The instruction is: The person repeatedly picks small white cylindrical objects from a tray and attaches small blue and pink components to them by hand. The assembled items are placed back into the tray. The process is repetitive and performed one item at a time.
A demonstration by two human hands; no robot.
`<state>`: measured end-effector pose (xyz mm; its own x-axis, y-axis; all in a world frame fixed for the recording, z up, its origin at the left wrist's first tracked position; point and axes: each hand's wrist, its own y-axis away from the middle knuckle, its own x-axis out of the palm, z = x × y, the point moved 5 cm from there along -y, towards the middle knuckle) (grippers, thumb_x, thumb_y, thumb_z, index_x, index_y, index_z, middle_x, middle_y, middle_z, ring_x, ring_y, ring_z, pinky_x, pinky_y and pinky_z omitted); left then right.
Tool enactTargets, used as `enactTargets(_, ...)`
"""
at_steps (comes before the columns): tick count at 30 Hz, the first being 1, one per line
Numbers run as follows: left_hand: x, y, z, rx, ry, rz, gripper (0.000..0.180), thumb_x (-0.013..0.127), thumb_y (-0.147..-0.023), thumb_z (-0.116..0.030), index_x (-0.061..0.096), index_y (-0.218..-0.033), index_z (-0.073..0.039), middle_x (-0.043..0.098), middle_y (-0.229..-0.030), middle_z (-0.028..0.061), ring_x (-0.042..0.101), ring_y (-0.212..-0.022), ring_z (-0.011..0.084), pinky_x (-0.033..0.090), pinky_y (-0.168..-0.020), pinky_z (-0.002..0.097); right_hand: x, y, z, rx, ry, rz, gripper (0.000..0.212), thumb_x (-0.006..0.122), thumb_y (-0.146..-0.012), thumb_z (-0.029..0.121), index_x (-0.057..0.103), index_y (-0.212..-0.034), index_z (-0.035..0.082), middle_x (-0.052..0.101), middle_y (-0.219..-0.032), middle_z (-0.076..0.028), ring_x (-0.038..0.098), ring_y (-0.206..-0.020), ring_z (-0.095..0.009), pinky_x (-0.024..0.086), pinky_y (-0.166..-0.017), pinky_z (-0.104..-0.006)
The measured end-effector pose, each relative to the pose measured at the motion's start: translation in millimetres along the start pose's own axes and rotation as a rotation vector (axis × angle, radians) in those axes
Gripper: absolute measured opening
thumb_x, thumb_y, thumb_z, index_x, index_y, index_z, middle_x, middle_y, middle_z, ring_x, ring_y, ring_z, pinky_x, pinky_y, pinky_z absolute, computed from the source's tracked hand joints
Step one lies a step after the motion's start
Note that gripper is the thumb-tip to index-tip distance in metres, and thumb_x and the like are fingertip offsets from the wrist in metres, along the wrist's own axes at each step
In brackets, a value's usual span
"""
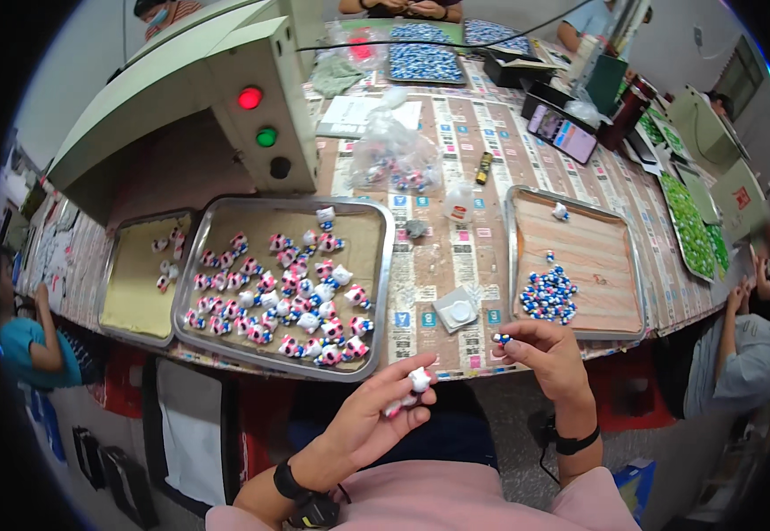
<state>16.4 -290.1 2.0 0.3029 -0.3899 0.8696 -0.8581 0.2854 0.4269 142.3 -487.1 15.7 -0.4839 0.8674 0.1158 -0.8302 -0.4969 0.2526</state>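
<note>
My left hand (374, 409) is closed around a small white toy figurine (419, 380), with white and pink parts of a toy also showing among its fingers; whether it is one piece or two I cannot tell. Between thumb and forefinger, my right hand (544, 354) pinches a tiny blue-and-white toy piece (501, 338). Similar small pieces lie in a heap (548, 294) on the right tray (638, 292), just beyond that hand. Beyond my left hand, a metal-rimmed tray (387, 265) bears many white, pink and blue figurines (295, 292). Both hands are held over the table's near edge.
A smaller tray (133, 283) with several figurines sits at far left, beside a large machine (199, 97) with red and green lights. A white dish (461, 311), a small bottle (458, 205), a plastic bag (394, 164) and a phone (562, 133) stand mid-table. Other people sit around.
</note>
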Motion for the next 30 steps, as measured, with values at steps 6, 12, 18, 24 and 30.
enactTargets(6,-13.2,6.9,-0.3,0.077,0.003,0.066,0.042,0.056,-0.095,-0.008,0.046,-0.136,-0.006,0.061,-0.113,0.0073,0.062,-0.099,0.0153,0.053,-0.082,0.0259,30.1,-7.4,5.4,-0.096,0.044,-0.001,0.022,0.067,-0.085,-0.002,0.066,-0.107,-0.005,0.065,-0.098,-0.008,0.065,-0.090,-0.013,0.053,-0.077,-0.0232)
enactTargets(12,-17.6,6.3,0.1,0.086,0.054,0.050,0.040,0.058,-0.094,-0.008,0.049,-0.133,-0.007,0.061,-0.115,0.0104,0.063,-0.097,0.0173,0.055,-0.081,0.0270,31.7,-19.0,10.3,-0.292,0.307,-0.062,0.020,0.069,-0.083,-0.002,0.069,-0.103,-0.002,0.064,-0.093,-0.006,0.064,-0.084,-0.012,0.052,-0.072,-0.0224)
enactTargets(18,-18.5,9.1,-0.2,0.097,0.074,0.076,0.040,0.056,-0.095,-0.009,0.047,-0.134,-0.004,0.060,-0.114,0.0129,0.063,-0.100,0.0184,0.055,-0.085,0.0280,43.2,-24.2,33.5,-0.490,0.708,-0.145,0.019,0.069,-0.080,-0.002,0.070,-0.098,0.001,0.066,-0.089,-0.010,0.065,-0.077,-0.017,0.050,-0.066,-0.0264)
enactTargets(24,-20.3,13.4,-0.5,0.130,-0.082,0.026,0.037,0.051,-0.098,-0.011,0.045,-0.134,-0.002,0.061,-0.113,0.0135,0.066,-0.097,0.0203,0.058,-0.083,0.0277,52.2,-34.9,35.5,-0.558,0.890,-0.098,0.014,0.068,-0.080,-0.001,0.069,-0.094,0.001,0.065,-0.086,-0.012,0.065,-0.076,-0.026,0.050,-0.067,-0.0316)
enactTargets(30,-20.8,13.6,-2.2,0.125,-0.042,0.140,0.036,0.048,-0.100,-0.013,0.046,-0.133,0.000,0.060,-0.115,0.0102,0.064,-0.101,0.0174,0.056,-0.087,0.0281,57.0,-46.9,22.2,-0.608,1.023,-0.062,0.012,0.067,-0.080,0.001,0.069,-0.092,0.001,0.064,-0.084,-0.013,0.063,-0.077,-0.031,0.049,-0.068,-0.0373)
